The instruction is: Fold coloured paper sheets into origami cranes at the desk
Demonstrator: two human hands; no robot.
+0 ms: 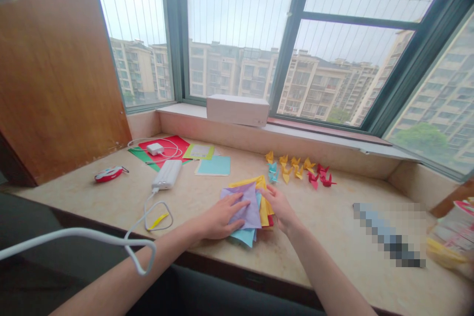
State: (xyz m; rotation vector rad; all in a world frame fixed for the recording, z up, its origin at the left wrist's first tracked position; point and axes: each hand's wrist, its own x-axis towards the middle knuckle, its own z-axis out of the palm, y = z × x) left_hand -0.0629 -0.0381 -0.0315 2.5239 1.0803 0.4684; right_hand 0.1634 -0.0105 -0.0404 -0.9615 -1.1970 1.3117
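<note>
A loose pile of folded paper lies near the front of the countertop. On top is a purple paper sheet (244, 197), creased and slightly raised. Yellow paper (265, 212), light blue paper (244, 237) and a bit of red paper (271, 220) stick out from under it. My left hand (224, 215) rests on the purple sheet with its fingers spread flat. At the pile's right edge is my right hand (279, 207), fingers extended and touching the yellow paper. Its fingertips are partly hidden, but no grip shows.
Behind the pile stand small yellow cranes (286, 172), blue cranes (273, 172) and red cranes (323, 177). Blue square paper (214, 166), a white power bank (167, 174) with a cable and a red-and-white object (110, 174) lie left. A white box (237, 110) sits on the sill.
</note>
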